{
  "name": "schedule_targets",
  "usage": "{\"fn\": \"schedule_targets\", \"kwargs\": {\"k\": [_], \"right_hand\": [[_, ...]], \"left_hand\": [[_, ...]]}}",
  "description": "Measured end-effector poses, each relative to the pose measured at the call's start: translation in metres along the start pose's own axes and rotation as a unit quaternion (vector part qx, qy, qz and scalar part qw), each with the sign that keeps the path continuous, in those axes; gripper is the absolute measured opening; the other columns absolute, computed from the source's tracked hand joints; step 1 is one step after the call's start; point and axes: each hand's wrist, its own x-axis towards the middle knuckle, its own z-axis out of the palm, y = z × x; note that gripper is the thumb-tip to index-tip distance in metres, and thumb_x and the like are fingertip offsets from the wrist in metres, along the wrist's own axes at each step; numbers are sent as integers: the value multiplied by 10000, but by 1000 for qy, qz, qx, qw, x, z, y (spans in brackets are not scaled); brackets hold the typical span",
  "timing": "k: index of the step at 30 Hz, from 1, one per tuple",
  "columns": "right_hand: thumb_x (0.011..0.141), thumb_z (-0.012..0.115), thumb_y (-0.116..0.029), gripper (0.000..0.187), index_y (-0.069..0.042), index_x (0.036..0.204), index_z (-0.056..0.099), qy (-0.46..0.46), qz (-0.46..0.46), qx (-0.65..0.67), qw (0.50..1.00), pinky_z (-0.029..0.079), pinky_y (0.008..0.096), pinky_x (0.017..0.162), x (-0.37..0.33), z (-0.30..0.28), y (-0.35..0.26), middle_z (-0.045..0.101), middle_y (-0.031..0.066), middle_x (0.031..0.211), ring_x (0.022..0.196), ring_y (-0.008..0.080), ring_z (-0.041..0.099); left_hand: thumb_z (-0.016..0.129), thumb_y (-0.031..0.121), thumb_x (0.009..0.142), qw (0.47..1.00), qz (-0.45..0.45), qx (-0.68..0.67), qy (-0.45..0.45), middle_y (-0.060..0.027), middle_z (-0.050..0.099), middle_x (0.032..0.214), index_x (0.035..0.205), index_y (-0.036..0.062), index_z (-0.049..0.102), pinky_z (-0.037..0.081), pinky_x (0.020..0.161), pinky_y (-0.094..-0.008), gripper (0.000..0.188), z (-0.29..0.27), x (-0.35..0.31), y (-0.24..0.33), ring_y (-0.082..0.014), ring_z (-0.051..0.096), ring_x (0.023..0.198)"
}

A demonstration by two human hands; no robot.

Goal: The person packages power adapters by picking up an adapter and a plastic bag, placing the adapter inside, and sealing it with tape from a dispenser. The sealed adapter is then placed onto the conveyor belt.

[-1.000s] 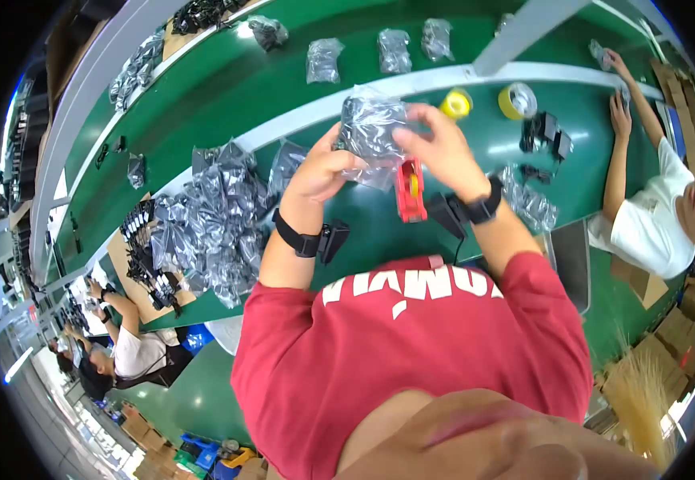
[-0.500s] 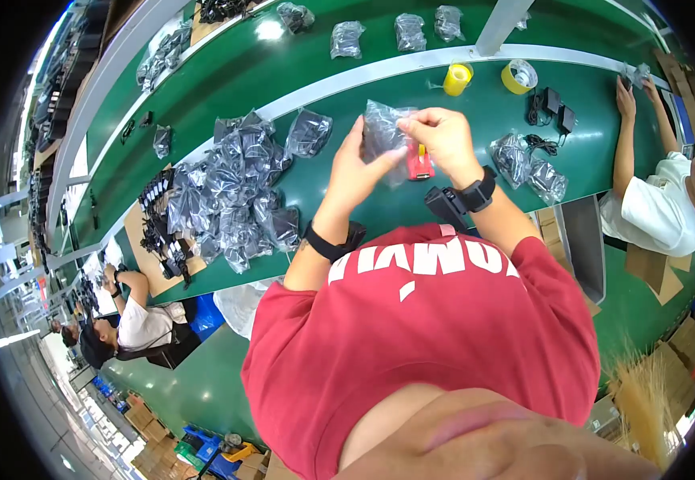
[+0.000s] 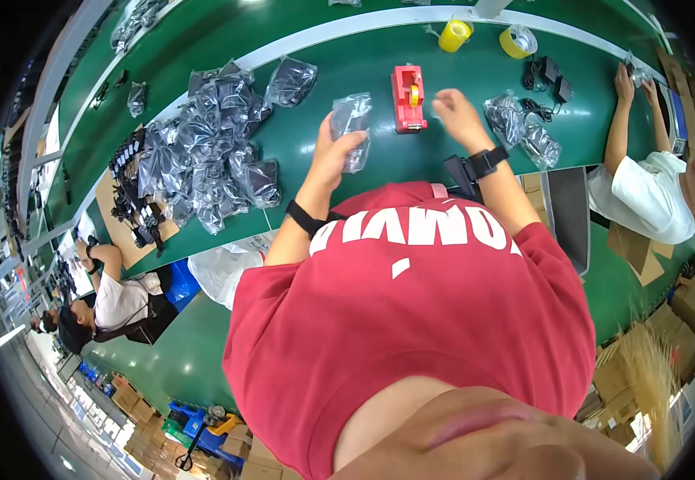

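My left hand (image 3: 334, 152) grips a clear plastic bag (image 3: 354, 120) above the green bench, thumb across its front. The bag looks greyish and creased; what is inside is hard to make out. A red tape dispenser (image 3: 402, 102) with a yellow roll of tape (image 3: 414, 95) stands just right of the bag. Beside the dispenser is my right hand (image 3: 461, 120), fingers curled in and slightly blurred; whatever they hold, if anything, is hidden. Bagged dark items (image 3: 207, 152) lie heaped to the left, and one dark bagged item (image 3: 291, 82) rests apart near the rail.
Two yellow tape rolls (image 3: 454, 36) stand at the back. Black power adapters (image 3: 551, 70) with cables and bagged pieces (image 3: 505, 118) lie to the right. Unbagged black adapters (image 3: 127, 172) line cardboard at far left. Co-workers sit on both sides; a grey bin (image 3: 569, 220) stands below the edge.
My hands have parted: the left carries the bag left and down, and the right has let go of it. The dispenser, partly hidden before, now shows fully. The view has shifted.
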Motion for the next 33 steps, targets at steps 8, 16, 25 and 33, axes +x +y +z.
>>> {"fn": "schedule_targets", "kwargs": {"k": [8, 16, 25, 33], "right_hand": [[673, 686, -99, 381, 38, 957, 471, -8, 220, 175, 960, 443, 247, 643, -9, 32, 1, 593, 103, 813, 739, 125, 552], [766, 619, -223, 231, -45, 895, 547, -76, 339, 319, 882, 346, 183, 470, -57, 28, -11, 585, 9, 696, 535, 42, 448], [762, 596, -210, 174, -37, 740, 594, -12, 75, -367, 927, 446, 282, 508, -65, 37, -19, 595, 86, 601, 601, 146, 604], [775, 587, -193, 195, 0, 747, 588, -160, 4, 135, 978, 438, 270, 495, -69, 32, -86, 574, 84, 573, 508, 152, 566]], "left_hand": [[664, 136, 648, 997, 34, 73, -2, -148, 469, 1113, 1276, -39, 201, 402, 834, -302, 800, -9, -11, -7, -204, 494, 991], [676, 157, 635, 996, -33, 83, -5, -152, 467, 1119, 1277, -42, 199, 409, 824, -296, 824, -18, -9, -10, -213, 500, 986], [675, 213, 612, 973, 51, 224, 12, -180, 506, 1079, 1263, -35, 234, 422, 806, -306, 824, -9, -10, -9, -248, 526, 973], [670, 320, 615, 851, 191, 483, 78, -204, 568, 963, 1233, 22, 314, 466, 709, -376, 773, 25, -26, 6, -333, 579, 861]]}}
